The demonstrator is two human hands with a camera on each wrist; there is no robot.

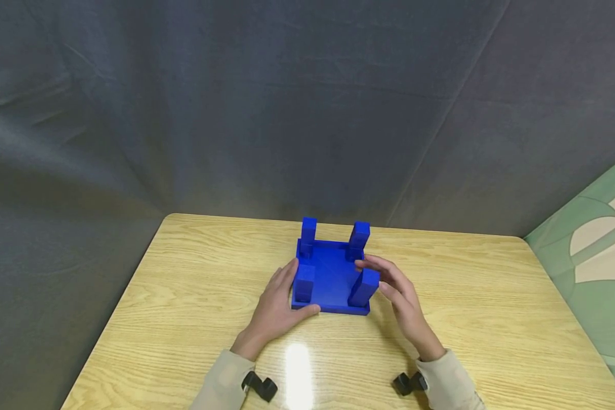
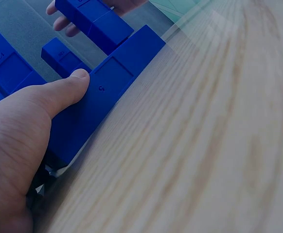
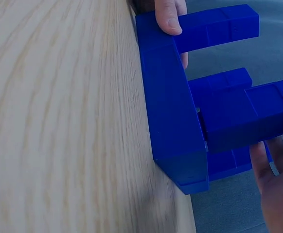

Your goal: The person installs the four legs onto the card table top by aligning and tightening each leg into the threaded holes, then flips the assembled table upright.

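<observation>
A blue square base (image 1: 333, 279) with an upright block-like post at each corner rests on the wooden table. My left hand (image 1: 274, 310) holds its near left corner, the thumb pressing the front wall and the fingers along the left side. In the left wrist view, that thumb lies on the front wall (image 2: 110, 80), beside a shallow recess. My right hand (image 1: 402, 296) is at the near right post (image 1: 365, 287), its fingers loosely bent around the far side and the thumb by the right side. A narrow gap shows at this post's foot (image 3: 229, 119) in the right wrist view.
The wooden table (image 1: 184, 296) extends to both sides of the base. A dark grey curtain (image 1: 287, 114) hangs behind its back edge. At the far right is a green and cream leaf-patterned surface (image 1: 589, 273). Each wrist wears a black camera mount (image 1: 260, 386).
</observation>
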